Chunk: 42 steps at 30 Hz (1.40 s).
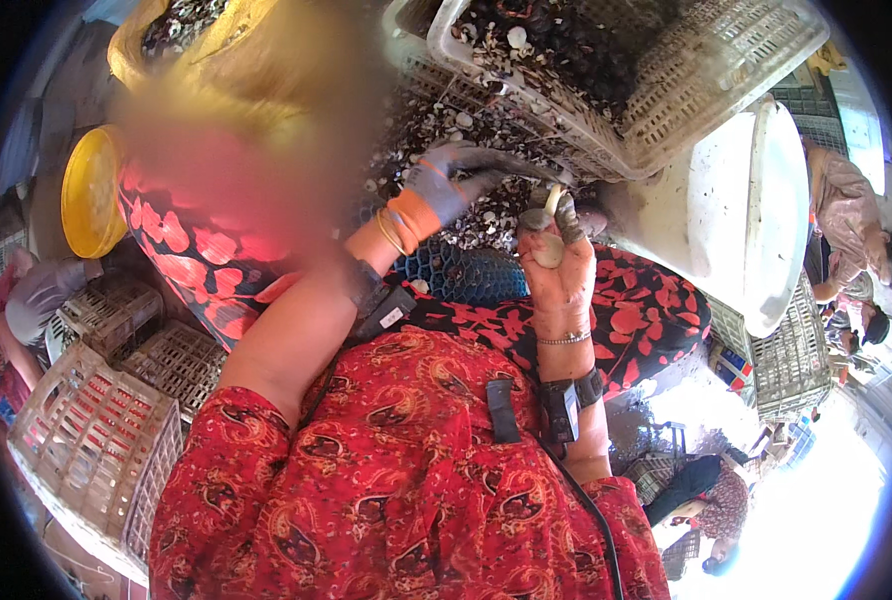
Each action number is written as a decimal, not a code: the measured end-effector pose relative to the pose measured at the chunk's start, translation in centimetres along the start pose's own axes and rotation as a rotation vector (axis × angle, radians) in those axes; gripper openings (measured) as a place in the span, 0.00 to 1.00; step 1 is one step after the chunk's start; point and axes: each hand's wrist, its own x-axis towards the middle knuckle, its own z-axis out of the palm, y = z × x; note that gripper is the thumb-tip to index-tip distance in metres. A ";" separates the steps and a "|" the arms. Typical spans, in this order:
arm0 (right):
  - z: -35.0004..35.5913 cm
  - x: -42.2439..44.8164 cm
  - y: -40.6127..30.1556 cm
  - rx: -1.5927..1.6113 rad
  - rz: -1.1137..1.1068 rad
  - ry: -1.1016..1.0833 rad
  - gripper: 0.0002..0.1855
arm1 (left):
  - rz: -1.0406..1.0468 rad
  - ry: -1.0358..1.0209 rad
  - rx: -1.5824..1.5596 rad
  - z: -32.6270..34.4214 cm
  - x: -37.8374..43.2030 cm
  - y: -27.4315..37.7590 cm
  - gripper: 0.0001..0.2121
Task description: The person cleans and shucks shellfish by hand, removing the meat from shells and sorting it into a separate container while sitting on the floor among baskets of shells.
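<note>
My left hand wears a grey-and-blue glove with an orange cuff. Its fingers stretch right, blurred, to the fingertips of my right hand; whether they pinch anything cannot be told. My right hand is palm up, with dark coverings on some fingers. It grips a small pale shellfish piece at the fingertips, and a round pale shell lies in the palm. Beneath and behind both hands spreads a heap of small shells and dark debris. Blue netting lies between the heap and my lap.
A plastic crate holding shells tilts over the heap. A white tub stands right; a yellow sack and yellow bucket are left. Stacked crates stand lower left. Other people sit at the far left and right.
</note>
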 end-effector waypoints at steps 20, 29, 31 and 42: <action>0.8 -0.8 0.9 -0.339 -0.205 0.143 0.11 | 0.174 -0.049 0.184 0.2 -0.1 1.1 0.10; -1.3 0.0 0.4 0.262 0.183 -0.057 0.13 | 0.153 -0.011 0.191 0.5 0.0 0.4 0.12; -0.4 -0.2 0.7 0.207 0.140 -0.002 0.11 | -0.211 0.006 -0.156 -0.4 0.1 0.1 0.10; 2.6 -1.1 -9.6 -0.844 -0.759 0.395 0.20 | -0.524 -0.216 0.030 -1.3 0.2 1.0 0.15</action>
